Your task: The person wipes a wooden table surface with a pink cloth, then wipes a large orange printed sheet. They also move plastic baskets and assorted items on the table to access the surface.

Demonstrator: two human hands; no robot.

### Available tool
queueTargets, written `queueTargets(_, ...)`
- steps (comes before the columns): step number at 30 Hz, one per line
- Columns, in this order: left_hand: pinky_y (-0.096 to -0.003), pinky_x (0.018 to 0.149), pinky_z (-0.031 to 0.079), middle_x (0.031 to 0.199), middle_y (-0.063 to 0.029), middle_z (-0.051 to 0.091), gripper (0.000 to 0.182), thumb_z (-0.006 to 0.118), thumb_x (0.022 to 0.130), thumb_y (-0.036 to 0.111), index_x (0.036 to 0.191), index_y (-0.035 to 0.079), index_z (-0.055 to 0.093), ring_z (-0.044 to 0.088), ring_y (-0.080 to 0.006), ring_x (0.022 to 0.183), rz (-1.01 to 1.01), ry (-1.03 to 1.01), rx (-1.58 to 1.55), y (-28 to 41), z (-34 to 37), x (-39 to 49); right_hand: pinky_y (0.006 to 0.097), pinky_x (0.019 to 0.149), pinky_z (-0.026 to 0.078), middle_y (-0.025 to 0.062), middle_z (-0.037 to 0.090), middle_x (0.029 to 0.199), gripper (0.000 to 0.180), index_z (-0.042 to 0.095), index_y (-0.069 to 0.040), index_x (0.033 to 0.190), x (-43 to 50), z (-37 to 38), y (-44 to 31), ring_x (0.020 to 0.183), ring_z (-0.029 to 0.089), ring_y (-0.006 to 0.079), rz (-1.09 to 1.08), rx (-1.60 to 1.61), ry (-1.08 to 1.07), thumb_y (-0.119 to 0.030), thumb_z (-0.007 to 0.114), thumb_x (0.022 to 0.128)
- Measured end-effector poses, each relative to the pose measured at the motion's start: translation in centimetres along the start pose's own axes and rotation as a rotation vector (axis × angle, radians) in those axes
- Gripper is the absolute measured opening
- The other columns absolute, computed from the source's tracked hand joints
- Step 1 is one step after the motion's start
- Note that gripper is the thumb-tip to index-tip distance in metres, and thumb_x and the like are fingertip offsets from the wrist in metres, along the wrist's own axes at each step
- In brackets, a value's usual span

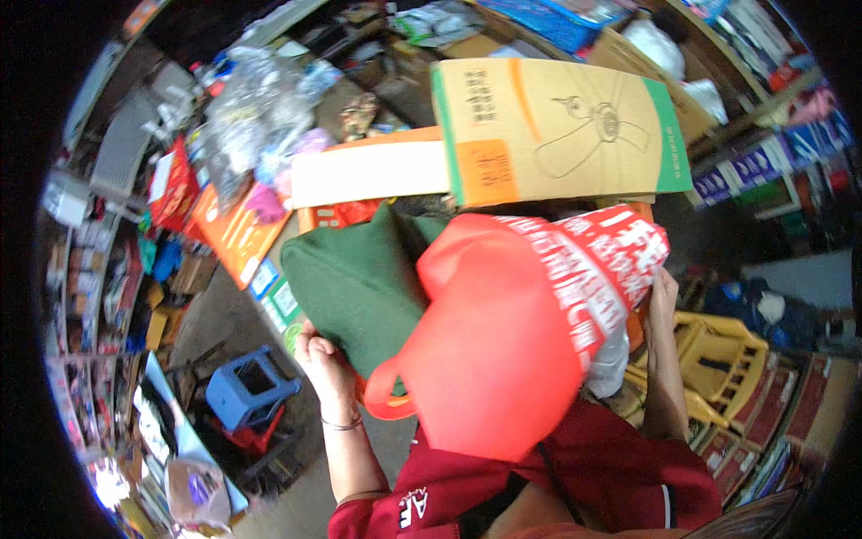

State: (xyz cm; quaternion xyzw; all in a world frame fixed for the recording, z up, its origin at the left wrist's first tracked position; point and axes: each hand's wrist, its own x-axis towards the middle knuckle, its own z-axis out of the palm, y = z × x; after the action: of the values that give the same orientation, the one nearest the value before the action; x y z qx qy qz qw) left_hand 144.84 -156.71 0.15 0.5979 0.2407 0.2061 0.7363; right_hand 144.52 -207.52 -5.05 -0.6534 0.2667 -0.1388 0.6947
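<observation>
A red non-woven bag (498,337) with white print and a loop handle billows in front of my body. Beside it on the left lies a dark green cloth (357,283), which the bag partly overlaps. My left hand (324,360) grips the lower left edge of the green cloth, with the fingers curled and a bracelet at the wrist. At the right, my right hand (663,293) pinches the printed edge of the red bag. A translucent plastic bag (609,364) shows below that edge.
Beyond the cloth stands a cardboard fan box (559,135) beside a white panel (370,174). Clear plastic bags (252,114) are heaped at the upper left. A blue stool (249,391) stands lower left, a yellow plastic chair (720,357) at right. Stocked shelves line the left.
</observation>
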Motion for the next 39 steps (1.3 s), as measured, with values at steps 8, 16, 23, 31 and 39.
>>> queueTargets(8, -0.0241, 0.057, 0.029, 0.069, 0.0014, 0.046, 0.025, 0.041, 0.086, 0.01, 0.064, 0.013, 0.031, 0.033, -0.0085, 0.06, 0.281, 0.185, 0.338, 2.6, -18.1, 7.3, 0.0242, 0.062, 0.04, -0.0011, 0.056, 0.078, 0.014, 0.058, -0.002, 0.088, -5.9, 17.7, 1.3, 0.068, 0.05, 0.0059, 0.09, -0.039, -0.378, -0.014, 0.052, 0.093)
queueTargets(16, -0.0253, 0.055, 0.026, 0.065, 0.0045, 0.039, 0.021, 0.043, 0.086, 0.016, 0.066, 0.014, 0.04, 0.032, -0.0076, 0.06, 0.196, 0.278, 0.353, 1.9, -26.1, 15.1, 0.0245, 0.06, 0.043, -0.0003, 0.053, 0.075, 0.013, 0.052, -0.003, 0.093, -9.6, 27.2, 4.8, 0.067, 0.05, 0.0057, 0.158, 0.053, -0.588, -0.015, 0.052, 0.095)
queueTargets(23, -0.0263, 0.063, 0.032, 0.067, 0.0023, 0.039, 0.022, 0.043, 0.086, 0.016, 0.066, 0.008, 0.04, 0.034, -0.0103, 0.066, 0.226, 0.206, 0.64, -0.5, -29.9, 21.6, 0.0285, 0.063, 0.045, 0.0028, 0.051, 0.075, 0.029, 0.054, -0.004, 0.098, -2.6, 28.5, -1.5, 0.068, 0.051, 0.013, -0.37, -0.599, -0.776, -0.03, 0.062, 0.087)
queueTargets(31, -0.0268, 0.073, 0.039, 0.089, -0.005, 0.058, 0.026, 0.043, 0.084, 0.022, 0.092, 0.002, 0.059, 0.048, -0.0136, 0.076, -0.002, 0.167, 0.506, 0.5, -29.6, 24.7, 0.052, 0.112, 0.017, 0.0212, -0.01, 0.153, 0.117, 0.012, -0.03, 0.148, 4.6, 41.7, -14.5, 0.142, -0.002, 0.0376, -1.025, -0.508, -1.154, -0.052, 0.082, 0.057)
queueTargets(39, -0.0374, 0.09, 0.047, 0.127, -0.0195, 0.053, 0.048, 0.039, 0.095, 0.034, 0.12, -0.005, 0.049, 0.059, -0.0276, 0.106, 0.329, 0.579, 0.252, 11.2, -29.2, 5.8, 0.0491, 0.108, 0.031, 0.0125, 0.029, 0.137, 0.085, 0.048, -0.02, 0.129, 6.7, 44.3, -9.8, 0.132, 0.027, 0.0361, -1.08, -0.246, -1.276, -0.033, 0.083, 0.052)
